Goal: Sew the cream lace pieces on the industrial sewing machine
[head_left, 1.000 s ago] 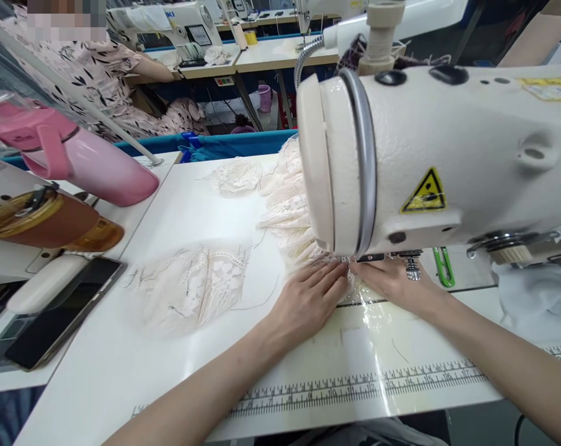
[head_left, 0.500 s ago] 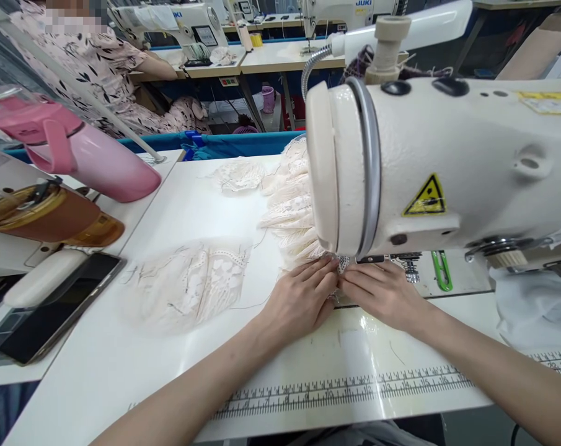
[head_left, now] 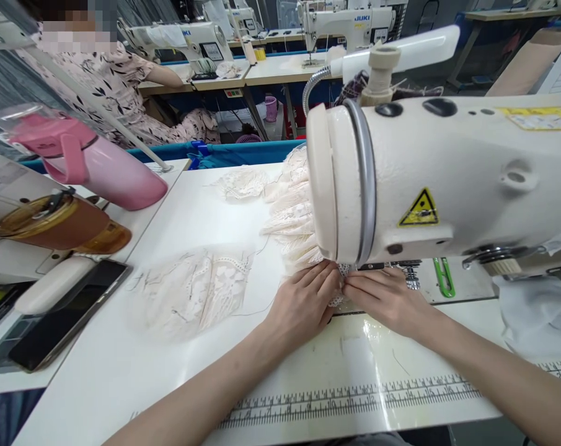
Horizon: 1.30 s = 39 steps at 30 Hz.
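Observation:
Ruffled cream lace fabric (head_left: 295, 214) runs under the head of the sewing machine (head_left: 457, 161). My left hand (head_left: 305, 296) lies over its near end, fingers bent and pressed together on it. Close by on the right, my right hand (head_left: 386, 298) pinches the lace edge near the needle area, its fingertips almost meeting the left ones. The needle and presser foot are hidden behind the machine head and my fingers. A flat, sheer lace piece (head_left: 210, 285) with loose threads lies left of my hands, and a smaller lace piece (head_left: 243, 184) lies farther back.
At left are a pink bottle (head_left: 117, 170), an amber cup (head_left: 70, 223), a white case (head_left: 54, 285) and a phone (head_left: 70, 313). A green clip-like item (head_left: 444, 277) sits on the machine bed. A printed ruler (head_left: 336, 402) lines the front edge. Another person (head_left: 108, 93) sits behind.
The camera view has shifted slightly, so the scene sits a little lower. Both hands stay at the lace, and slightly more of its edge shows between them.

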### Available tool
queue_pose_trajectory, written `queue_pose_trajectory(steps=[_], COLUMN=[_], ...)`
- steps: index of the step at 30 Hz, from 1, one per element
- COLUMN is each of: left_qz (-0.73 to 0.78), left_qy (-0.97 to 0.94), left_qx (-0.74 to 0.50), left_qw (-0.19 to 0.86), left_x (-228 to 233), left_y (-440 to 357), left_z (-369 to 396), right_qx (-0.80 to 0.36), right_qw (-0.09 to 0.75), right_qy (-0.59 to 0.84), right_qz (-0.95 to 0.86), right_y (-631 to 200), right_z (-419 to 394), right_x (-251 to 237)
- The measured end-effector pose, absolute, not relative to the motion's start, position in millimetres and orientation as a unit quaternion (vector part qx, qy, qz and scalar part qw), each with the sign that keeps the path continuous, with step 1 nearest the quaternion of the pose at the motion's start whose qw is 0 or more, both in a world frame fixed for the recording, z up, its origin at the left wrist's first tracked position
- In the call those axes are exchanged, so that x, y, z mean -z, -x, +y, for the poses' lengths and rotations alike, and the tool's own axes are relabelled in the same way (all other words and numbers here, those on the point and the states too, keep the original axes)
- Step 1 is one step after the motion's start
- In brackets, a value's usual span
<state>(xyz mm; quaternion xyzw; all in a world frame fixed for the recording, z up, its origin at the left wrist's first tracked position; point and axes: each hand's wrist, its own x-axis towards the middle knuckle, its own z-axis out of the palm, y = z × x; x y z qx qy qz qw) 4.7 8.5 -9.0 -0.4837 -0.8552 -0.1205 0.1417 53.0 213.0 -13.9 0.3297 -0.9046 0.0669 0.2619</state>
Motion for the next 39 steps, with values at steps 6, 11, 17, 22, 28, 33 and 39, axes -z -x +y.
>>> queue_pose_trajectory(steps=[6, 11, 17, 22, 28, 33, 39], left_qz=[-0.851, -0.850, -0.851, -0.851, -0.843, -0.794, -0.797], left_qy=[0.491, 0.496, 0.499, 0.501, 0.511, 0.572, 0.571], left_qx=[0.106, 0.104, 0.093, 0.085, 0.084, 0.093, 0.100], left_qw=[0.150, 0.147, 0.130, 0.133, 0.146, 0.184, 0.172], left_x=[12.1, 11.8, 10.4, 10.9, 11.3, 13.7, 9.8], left_y=[-4.8, -5.3, -6.1, -6.3, -5.5, -4.8, -1.6], left_z=[7.3, 7.6, 8.2, 8.8, 9.5, 6.4, 0.8], right_qx=[-0.050, -0.044, 0.009, 0.068, 0.074, 0.072, 0.013], right_qw=[0.233, 0.257, 0.317, 0.324, 0.316, 0.316, 0.298], right_qy=[-0.309, -0.312, -0.290, -0.260, -0.254, -0.276, -0.340], right_qz=[-0.921, -0.914, -0.903, -0.907, -0.911, -0.905, -0.892], right_y=[-54.3, -51.7, -50.1, -52.0, -52.0, -50.3, -54.5], right_z=[216.0, 219.6, 223.2, 225.1, 226.0, 224.4, 216.1], right_x=[11.0, 9.7, 6.1, 0.3, 2.7, 3.6, 6.4])
